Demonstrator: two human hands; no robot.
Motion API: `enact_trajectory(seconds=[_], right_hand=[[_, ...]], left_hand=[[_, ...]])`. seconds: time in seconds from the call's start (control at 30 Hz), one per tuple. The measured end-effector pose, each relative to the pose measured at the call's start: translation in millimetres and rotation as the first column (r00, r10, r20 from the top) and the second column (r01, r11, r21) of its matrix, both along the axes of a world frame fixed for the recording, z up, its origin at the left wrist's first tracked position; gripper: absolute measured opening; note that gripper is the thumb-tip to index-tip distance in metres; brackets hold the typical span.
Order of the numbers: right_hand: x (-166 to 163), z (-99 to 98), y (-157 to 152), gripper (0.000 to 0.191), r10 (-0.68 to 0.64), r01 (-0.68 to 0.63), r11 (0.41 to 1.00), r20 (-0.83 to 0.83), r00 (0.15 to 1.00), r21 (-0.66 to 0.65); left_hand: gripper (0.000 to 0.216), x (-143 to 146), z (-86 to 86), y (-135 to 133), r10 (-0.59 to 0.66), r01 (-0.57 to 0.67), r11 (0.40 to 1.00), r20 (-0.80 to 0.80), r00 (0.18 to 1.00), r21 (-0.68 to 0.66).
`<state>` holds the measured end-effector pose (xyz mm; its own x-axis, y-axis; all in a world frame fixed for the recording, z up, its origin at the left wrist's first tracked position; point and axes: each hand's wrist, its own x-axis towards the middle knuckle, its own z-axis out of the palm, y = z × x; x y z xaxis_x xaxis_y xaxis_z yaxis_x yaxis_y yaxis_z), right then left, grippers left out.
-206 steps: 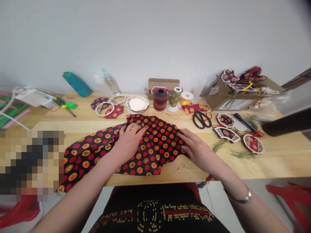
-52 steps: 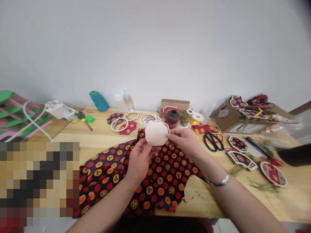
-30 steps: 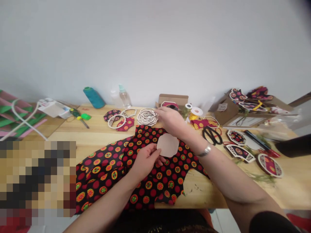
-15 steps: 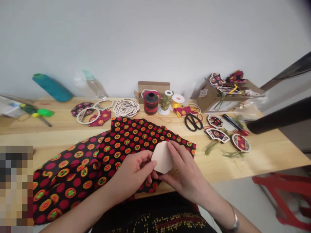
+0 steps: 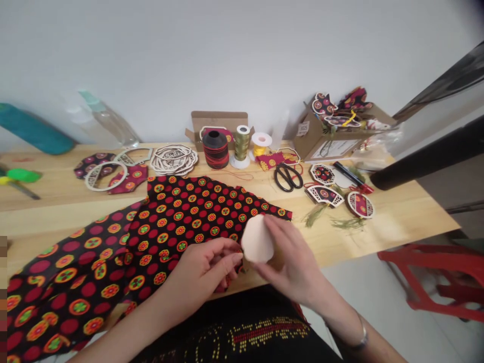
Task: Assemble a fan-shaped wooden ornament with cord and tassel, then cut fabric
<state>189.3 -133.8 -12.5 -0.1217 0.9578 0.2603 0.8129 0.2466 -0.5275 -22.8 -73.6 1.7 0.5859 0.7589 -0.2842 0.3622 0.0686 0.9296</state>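
Note:
A black cloth with red and orange dots (image 5: 177, 217) lies spread over the wooden table (image 5: 397, 222). My right hand (image 5: 293, 257) holds a plain pale wooden piece (image 5: 257, 239) upright near the cloth's front right corner. My left hand (image 5: 204, 269) is closed, its fingertips pinching the cloth's front edge right beside that piece. Both hands are at the table's near edge, above my lap.
A stack of cut wooden frames (image 5: 174, 159), thread spools (image 5: 215, 148), black scissors (image 5: 287, 176) and finished fan-shaped ornaments (image 5: 325, 194) lie behind the cloth. A cardboard box (image 5: 325, 136) stands at back right, a red stool (image 5: 442, 277) on the floor to the right.
My right hand fetched a pale wooden piece from the stack at the back, and both hands brought it down to the cloth's front right corner. The view swung to the right.

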Motion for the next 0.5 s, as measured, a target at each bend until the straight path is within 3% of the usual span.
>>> enact_trajectory(seconds=[0.07,0.17,0.23,0.3,0.5], right_hand=[[18.5,2.9,7.2,0.069,-0.157,0.155,0.987,0.056,0.986,0.035],[41.1,7.0,15.1,0.072,-0.305,0.303,0.952,0.177,0.936,0.041],[45.5,8.6,15.9,0.071,-0.268,0.272,0.962,0.203,0.942,0.007],[41.4,8.6,13.9,0.070,-0.188,0.197,0.980,0.195,0.963,-0.026],[19.0,3.0,12.0,0.065,-0.105,0.116,0.993,0.213,0.971,-0.038]], left_hand=[[0.025,-3.1,-4.5,4.3,0.068,-0.045,0.949,-0.063,0.996,0.313],[0.025,-7.5,-17.7,11.0,0.146,-0.013,0.743,-0.144,0.979,0.669],[0.024,-9.2,-27.7,13.7,0.119,0.062,0.648,-0.181,0.976,0.759],[0.023,-10.0,-35.8,14.5,0.094,0.116,0.591,-0.211,0.973,0.798],[0.021,-10.9,-44.8,13.8,0.093,0.161,0.540,-0.249,0.964,0.826]])
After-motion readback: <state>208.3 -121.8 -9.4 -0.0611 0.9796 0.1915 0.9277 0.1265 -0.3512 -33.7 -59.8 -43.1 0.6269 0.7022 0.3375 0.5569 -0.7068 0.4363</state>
